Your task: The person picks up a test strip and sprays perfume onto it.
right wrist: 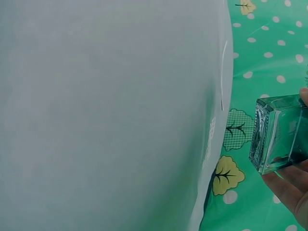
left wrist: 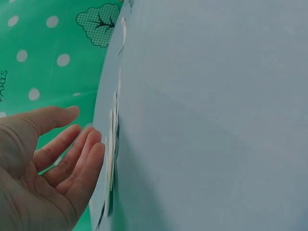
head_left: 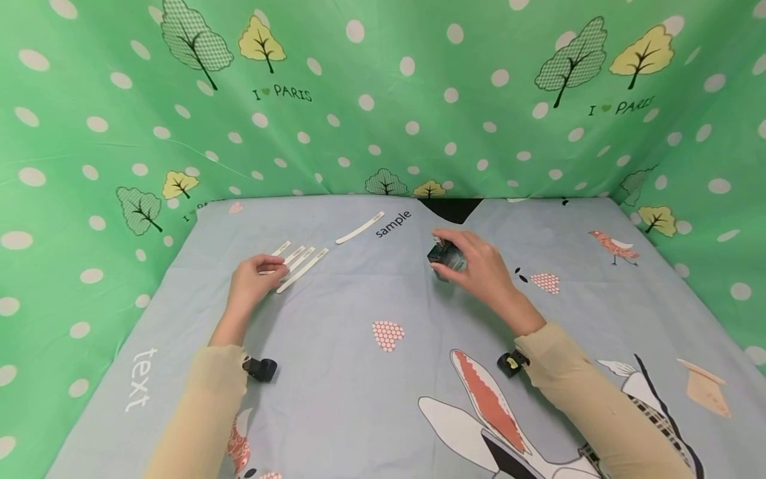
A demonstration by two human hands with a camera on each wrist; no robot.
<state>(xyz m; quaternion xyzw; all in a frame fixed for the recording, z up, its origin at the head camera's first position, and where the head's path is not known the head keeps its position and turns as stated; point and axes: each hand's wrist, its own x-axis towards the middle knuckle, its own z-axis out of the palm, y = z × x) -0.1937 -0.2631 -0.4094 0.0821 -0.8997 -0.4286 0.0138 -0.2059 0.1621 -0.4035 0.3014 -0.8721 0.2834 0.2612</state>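
My right hand [head_left: 486,273] grips a square clear glass bottle [head_left: 453,258] with a dark top part, held above the cloth. In the right wrist view, the thick glass base of the bottle [right wrist: 274,137] shows, with the fingers [right wrist: 286,187] beneath it. Several narrow white paper strips [head_left: 304,271], printed at their far ends, lie side by side on the left. Over their near ends is my left hand [head_left: 254,283]; in the left wrist view its fingers are loosely bent, thumb apart, with nothing between them. One more strip [head_left: 358,229] lies separately, farther back.
A grey-blue printed cloth [head_left: 347,392] covers the table. Behind and beside it hangs a green dotted curtain [head_left: 335,146]. Each wrist carries a small black camera [head_left: 261,369]. The word "sample" is printed on the cloth beside the separate strip.
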